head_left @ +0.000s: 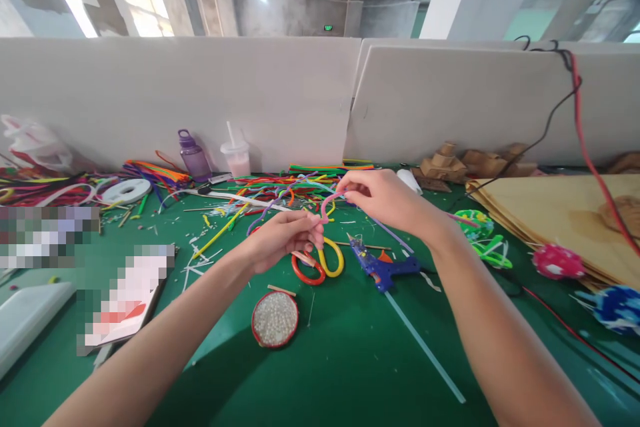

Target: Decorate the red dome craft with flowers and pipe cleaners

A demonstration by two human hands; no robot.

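Note:
A pink pipe cleaner (pixel 327 205), bent in a curve, spans the gap between my hands above the table. My left hand (pixel 287 237) pinches its lower end, fingers closed. With thumb and forefinger, my right hand (pixel 377 197) grips the other end, higher and to the right. Scissors with red and yellow handles (pixel 332 259) lie just below my left hand, their blades hidden. To the right, a blue glue gun (pixel 381 267) rests on its side with a long glue stick (pixel 425 347) out of its back. Nearer to me is a round red-rimmed dish of small pearly beads (pixel 275 319).
Loose colored pipe cleaners (pixel 260 193) and white scraps spread along the back. A purple bottle (pixel 194 157) and a lidded cup (pixel 236 157) stand against the white partition (pixel 175 100). Brown paper sheets (pixel 545 220) and a pink pompom-like piece (pixel 557 260) lie at right, a phone-like slab (pixel 133 300) at left.

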